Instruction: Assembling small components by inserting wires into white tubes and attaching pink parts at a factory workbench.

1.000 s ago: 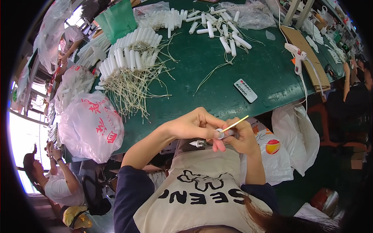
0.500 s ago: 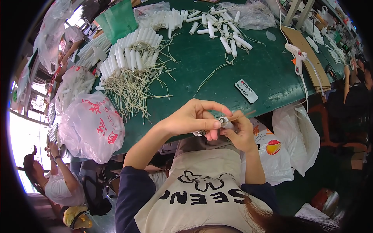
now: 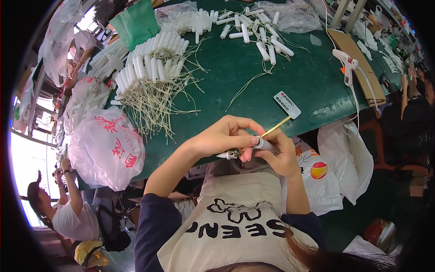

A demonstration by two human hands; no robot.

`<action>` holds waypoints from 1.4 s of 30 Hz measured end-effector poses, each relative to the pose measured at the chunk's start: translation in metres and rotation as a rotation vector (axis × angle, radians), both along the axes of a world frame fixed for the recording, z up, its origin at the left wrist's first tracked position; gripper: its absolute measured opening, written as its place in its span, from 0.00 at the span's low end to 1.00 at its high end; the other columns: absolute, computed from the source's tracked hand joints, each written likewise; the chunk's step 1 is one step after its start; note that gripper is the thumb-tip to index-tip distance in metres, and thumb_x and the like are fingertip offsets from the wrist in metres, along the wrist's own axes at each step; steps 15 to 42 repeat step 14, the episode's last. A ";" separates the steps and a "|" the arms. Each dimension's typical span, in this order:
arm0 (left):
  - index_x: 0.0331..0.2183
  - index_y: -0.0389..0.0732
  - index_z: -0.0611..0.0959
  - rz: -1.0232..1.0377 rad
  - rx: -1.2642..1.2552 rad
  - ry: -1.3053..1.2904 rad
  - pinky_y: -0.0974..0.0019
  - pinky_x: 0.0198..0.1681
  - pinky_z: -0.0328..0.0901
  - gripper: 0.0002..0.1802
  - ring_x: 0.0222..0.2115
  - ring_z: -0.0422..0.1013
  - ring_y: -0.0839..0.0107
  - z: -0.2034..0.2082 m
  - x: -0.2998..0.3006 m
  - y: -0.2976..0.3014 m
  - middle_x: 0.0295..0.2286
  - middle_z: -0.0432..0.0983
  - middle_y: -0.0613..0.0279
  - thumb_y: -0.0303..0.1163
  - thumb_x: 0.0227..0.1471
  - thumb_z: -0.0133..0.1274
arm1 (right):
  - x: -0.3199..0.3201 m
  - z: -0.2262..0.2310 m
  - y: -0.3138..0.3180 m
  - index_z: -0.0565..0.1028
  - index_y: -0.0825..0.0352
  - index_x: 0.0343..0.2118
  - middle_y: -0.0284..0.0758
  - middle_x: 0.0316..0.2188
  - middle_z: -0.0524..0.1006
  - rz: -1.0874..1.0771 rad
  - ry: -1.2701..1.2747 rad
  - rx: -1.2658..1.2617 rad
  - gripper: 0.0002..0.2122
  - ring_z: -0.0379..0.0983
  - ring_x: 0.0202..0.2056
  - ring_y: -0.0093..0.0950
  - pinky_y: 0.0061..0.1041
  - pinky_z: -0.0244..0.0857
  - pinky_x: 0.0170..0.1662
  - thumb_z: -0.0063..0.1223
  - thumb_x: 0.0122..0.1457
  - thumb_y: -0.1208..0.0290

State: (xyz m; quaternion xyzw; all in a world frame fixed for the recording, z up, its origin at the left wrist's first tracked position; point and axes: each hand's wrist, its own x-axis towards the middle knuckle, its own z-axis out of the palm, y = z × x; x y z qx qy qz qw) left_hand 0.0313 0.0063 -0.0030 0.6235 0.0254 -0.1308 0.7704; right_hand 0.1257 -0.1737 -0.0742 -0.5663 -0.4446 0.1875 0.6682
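Over the table's near edge my two hands work close together. My right hand [image 3: 284, 155] is closed around a short white tube [image 3: 266, 145], its dark end turned toward the left hand. A thin yellowish stick [image 3: 277, 125] juts up and right from between the right fingers. The thumb and fingers of my left hand [image 3: 225, 138] pinch at the tube's end. Below the left fingers a white pointed tip piece [image 3: 225, 155] with small metal parts sticks out, seemingly held there; its inner end is hidden.
White tubes with wires [image 3: 152, 68] lie in rows at the left, and loose tubes [image 3: 263, 34] at the back. A white remote control [image 3: 287, 105] lies ahead of my hands. A glue gun [image 3: 346, 67] with its cord is at the right. Filled plastic bags [image 3: 106, 149] flank the table.
The yellowish stick has tilted up and stands more steeply. The tube's end has turned upward a little, and the white pointed piece has come further into view below the left fingers.
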 end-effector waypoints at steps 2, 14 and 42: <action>0.42 0.33 0.74 -0.097 -0.066 0.036 0.75 0.26 0.64 0.16 0.19 0.73 0.76 -0.002 0.000 0.002 0.18 0.77 0.58 0.33 0.54 0.50 | 0.001 0.000 -0.002 0.71 0.68 0.34 0.35 0.29 0.77 0.035 -0.045 -0.038 0.12 0.75 0.28 0.25 0.22 0.66 0.32 0.63 0.47 0.77; 0.44 0.27 0.73 -0.277 -0.159 -0.058 0.64 0.33 0.73 0.21 0.26 0.78 0.63 -0.013 -0.005 -0.004 0.25 0.78 0.45 0.31 0.51 0.54 | 0.004 -0.002 -0.008 0.72 0.67 0.35 0.34 0.30 0.76 0.256 -0.078 0.010 0.13 0.76 0.29 0.28 0.21 0.71 0.30 0.61 0.45 0.81; 0.44 0.27 0.73 -0.277 -0.159 -0.058 0.64 0.33 0.73 0.21 0.26 0.78 0.63 -0.013 -0.005 -0.004 0.25 0.78 0.45 0.31 0.51 0.54 | 0.004 -0.002 -0.008 0.72 0.67 0.35 0.34 0.30 0.76 0.256 -0.078 0.010 0.13 0.76 0.29 0.28 0.21 0.71 0.30 0.61 0.45 0.81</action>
